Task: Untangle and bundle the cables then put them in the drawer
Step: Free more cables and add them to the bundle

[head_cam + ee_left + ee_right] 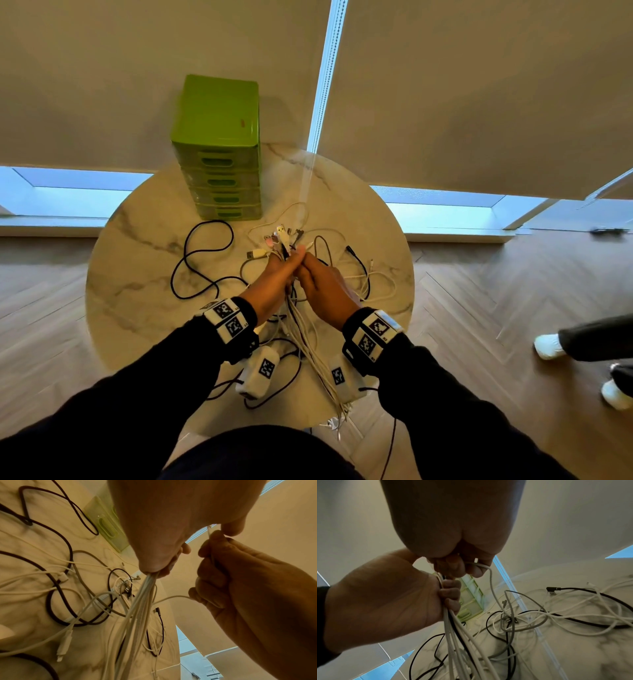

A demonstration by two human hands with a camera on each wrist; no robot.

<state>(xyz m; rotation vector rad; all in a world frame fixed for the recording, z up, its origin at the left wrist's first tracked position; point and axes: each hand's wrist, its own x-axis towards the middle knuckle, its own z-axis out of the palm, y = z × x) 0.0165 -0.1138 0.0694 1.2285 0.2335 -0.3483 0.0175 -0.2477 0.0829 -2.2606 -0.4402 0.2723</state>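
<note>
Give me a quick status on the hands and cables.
Left hand grips cable bunch. Right hand holds one white cable. More cables loose on table; green drawer unit closed.

You have a round marble table [137,274] in front of you. A green box of drawers [219,150] stands at its far side. Loose black and white cables [202,263] lie spread over the top, near the box.

Round marble table [137,274] on herringbone wood floor [479,308] (another person's white shoes [548,346] at right)
</note>
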